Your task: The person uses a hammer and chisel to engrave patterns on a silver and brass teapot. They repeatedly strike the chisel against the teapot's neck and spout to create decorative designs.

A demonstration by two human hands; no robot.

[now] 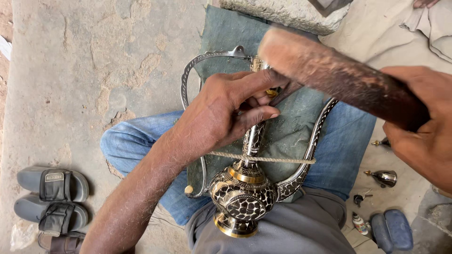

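Note:
An ornate black-and-brass metal jug (242,195) with a long curved spout (310,146) and a looping handle (188,80) lies across my lap on a dark green cloth (226,35). A rope (263,159) crosses its neck. My left hand (226,110) pinches a thin dark tool against the jug's neck near the top. My right hand (423,127) grips a thick wooden stick (329,70), blurred, raised over the jug's top.
Grey sandals (52,197) lie on the concrete floor at lower left. Small metal parts (383,178) and a blue object (391,230) sit at lower right. A rough stone block (287,11) is beyond the cloth.

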